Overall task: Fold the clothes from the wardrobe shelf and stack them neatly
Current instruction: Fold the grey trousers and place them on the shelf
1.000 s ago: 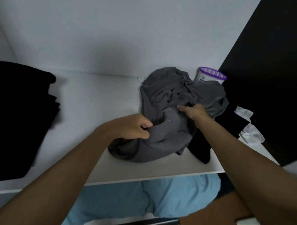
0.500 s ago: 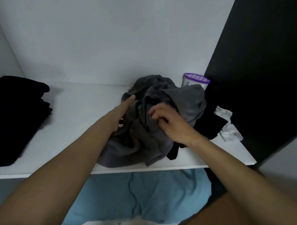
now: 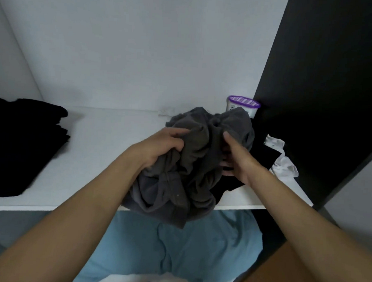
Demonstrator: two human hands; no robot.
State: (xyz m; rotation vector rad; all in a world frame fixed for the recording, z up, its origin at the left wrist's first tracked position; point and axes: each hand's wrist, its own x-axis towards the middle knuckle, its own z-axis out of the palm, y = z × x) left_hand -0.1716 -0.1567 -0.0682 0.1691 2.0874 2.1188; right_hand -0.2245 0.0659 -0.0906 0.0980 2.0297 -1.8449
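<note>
A crumpled dark grey garment lies bunched at the right of the white wardrobe shelf, its lower part hanging over the front edge. My left hand grips the bundle's left side with curled fingers. My right hand holds its right side, fingers tucked into the cloth. A black garment and a white one lie under and beside the bundle on the right. A folded black stack sits at the shelf's left.
A white tub with a purple perforated lid stands at the back right behind the bundle. A dark wardrobe panel closes the right side. Light blue cloth lies below the shelf.
Both hands have closed on the grey bundle and drawn it toward the front edge; it now hangs over the shelf lip. The left hand went from reaching flat to gripping.
</note>
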